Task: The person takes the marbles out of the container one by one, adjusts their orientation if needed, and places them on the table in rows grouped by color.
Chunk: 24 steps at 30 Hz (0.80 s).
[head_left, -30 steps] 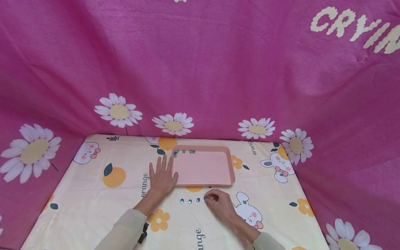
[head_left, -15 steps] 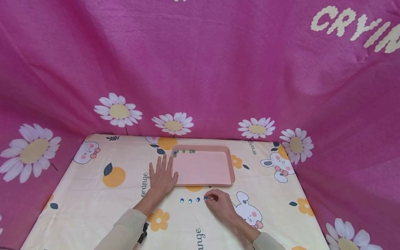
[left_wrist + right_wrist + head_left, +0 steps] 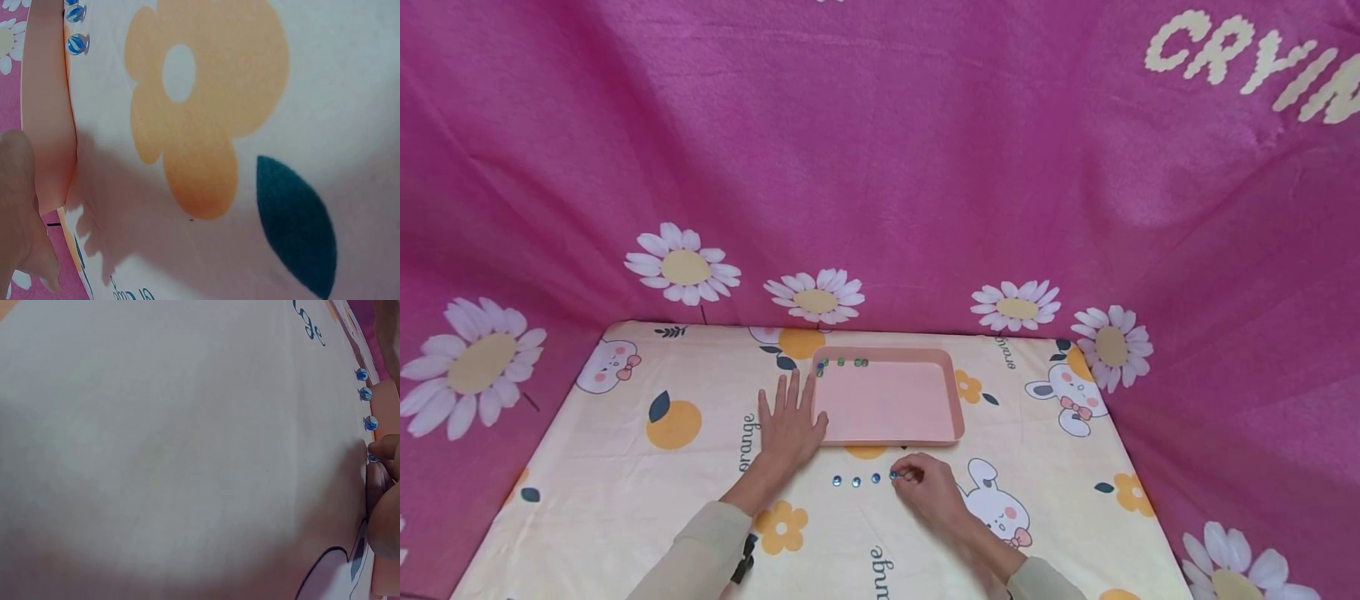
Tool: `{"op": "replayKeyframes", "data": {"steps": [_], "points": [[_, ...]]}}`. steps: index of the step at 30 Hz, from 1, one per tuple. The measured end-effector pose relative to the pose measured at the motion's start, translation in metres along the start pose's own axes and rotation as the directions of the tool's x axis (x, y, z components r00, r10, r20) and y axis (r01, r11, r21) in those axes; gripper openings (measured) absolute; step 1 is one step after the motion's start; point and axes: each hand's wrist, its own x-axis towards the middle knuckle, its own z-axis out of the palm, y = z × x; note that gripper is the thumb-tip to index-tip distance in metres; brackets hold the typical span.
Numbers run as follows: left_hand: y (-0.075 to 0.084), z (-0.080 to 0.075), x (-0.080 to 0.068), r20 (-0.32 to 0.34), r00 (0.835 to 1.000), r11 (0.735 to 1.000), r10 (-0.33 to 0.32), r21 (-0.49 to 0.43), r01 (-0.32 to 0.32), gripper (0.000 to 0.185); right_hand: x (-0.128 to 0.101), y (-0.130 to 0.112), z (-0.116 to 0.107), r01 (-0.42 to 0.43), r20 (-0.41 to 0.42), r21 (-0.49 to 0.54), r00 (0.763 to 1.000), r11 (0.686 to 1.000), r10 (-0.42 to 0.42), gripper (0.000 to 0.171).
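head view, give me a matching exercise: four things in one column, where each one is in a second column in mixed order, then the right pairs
Things:
1. flat pink plastic tray
2. small green glass beads
3. row of small blue glass beads
4. left hand

Places:
A. on the cloth in front of the tray's near edge
B. along the tray's far rim, toward its left corner
C. flat on the cloth beside the tray's left edge
D. in the middle of the printed cream cloth

Pairs: 1-D, 2-B, 3-A, 4-C

The right hand pinches the blue bead at the row's right end.
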Motion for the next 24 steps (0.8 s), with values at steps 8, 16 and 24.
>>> {"op": "replayKeyframes", "data": {"steps": [8, 16, 24], "points": [[-0.0003, 0.0009, 0.0006, -0.001, 1.000, 1.000, 0.002, 0.011, -0.002, 0.076, 0.0003, 0.0000, -0.0021, -0.001, 0.018, 0.010, 1.000, 1.000, 0.001, 0.018], [-0.0010, 0.0013, 0.0013, 0.008, 1.000, 1.000, 0.003, 0.016, -0.003, 0.076, 0.0001, -0.0001, -0.0032, 0.015, 0.030, 0.011, 0.999, 1.000, -0.015, 0.017], [-0.0006, 0.0012, 0.0012, 0.012, 1.000, 1.000, 0.002, 0.012, -0.002, 0.076, 0.0016, -0.0026, -0.0090, 0.045, 0.029, 0.063, 0.998, 0.997, -0.047, 0.015]]}}
